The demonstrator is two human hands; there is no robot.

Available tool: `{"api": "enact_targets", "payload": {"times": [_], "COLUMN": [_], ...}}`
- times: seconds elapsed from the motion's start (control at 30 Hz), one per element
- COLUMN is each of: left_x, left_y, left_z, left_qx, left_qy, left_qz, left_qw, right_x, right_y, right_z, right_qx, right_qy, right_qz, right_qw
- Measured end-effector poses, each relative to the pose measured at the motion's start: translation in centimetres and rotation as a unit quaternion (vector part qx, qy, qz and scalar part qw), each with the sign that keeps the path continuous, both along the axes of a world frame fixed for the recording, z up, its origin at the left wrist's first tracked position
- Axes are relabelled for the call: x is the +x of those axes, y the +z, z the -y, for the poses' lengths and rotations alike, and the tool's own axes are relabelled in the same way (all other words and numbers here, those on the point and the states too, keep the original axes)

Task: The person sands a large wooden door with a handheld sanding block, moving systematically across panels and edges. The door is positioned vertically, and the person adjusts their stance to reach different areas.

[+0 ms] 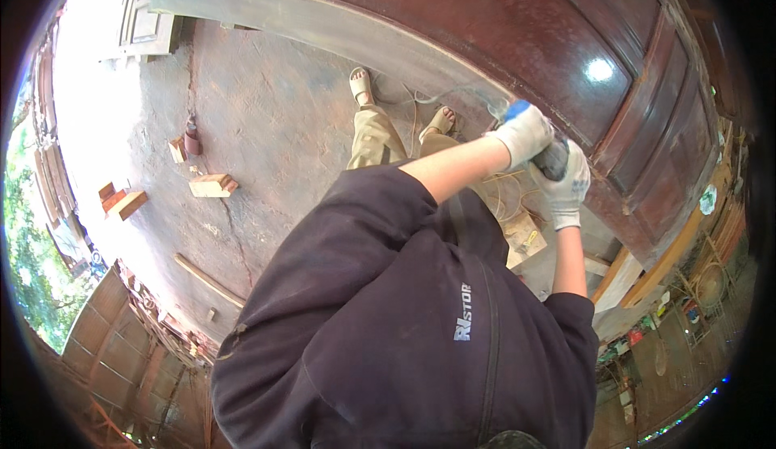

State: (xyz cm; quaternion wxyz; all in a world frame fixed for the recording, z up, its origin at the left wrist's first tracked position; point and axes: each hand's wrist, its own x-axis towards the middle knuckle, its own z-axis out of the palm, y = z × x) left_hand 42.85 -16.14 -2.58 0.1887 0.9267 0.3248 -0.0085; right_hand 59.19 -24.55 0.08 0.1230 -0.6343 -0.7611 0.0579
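Daylight is overexposing the floor (267, 118) at left, one glare is shining on the brown door (517, 45), and outer edges are bending.

One dark door (525, 45), one handheld tool (554, 160) and two sandals (360, 85) show.

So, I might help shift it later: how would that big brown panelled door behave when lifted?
The panelled door is probably heavy, being broad and apparently wooden. Its framed panels suggest stiffness. The surface, catching a bright glare, might feel slippery.
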Motion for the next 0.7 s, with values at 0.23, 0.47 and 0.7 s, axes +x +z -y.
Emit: {"api": "enact_targets", "payload": {"times": [0.23, 0.47, 0.7], "left_x": [-11.1, -31.6, -39.6], "left_y": [0.4, 3.1, 3.4], "left_z": [-2.3, -8.3, -11.8], "left_qx": [-0.065, -0.055, -0.069], "left_qy": [0.051, 0.151, 0.200], "left_qz": [0.071, -0.171, -0.323], "left_qw": [0.994, 0.972, 0.923], "right_x": [-10.4, -29.5, -39.2], "right_y": [0.3, -0.8, -2.5], "right_z": [-2.7, -11.5, -16.0], "right_qx": [0.010, 0.045, 0.044], "right_qy": [0.003, 0.089, 0.116], "right_qz": [-0.026, -0.151, -0.041], "right_qw": [1.000, 0.984, 0.991]}}
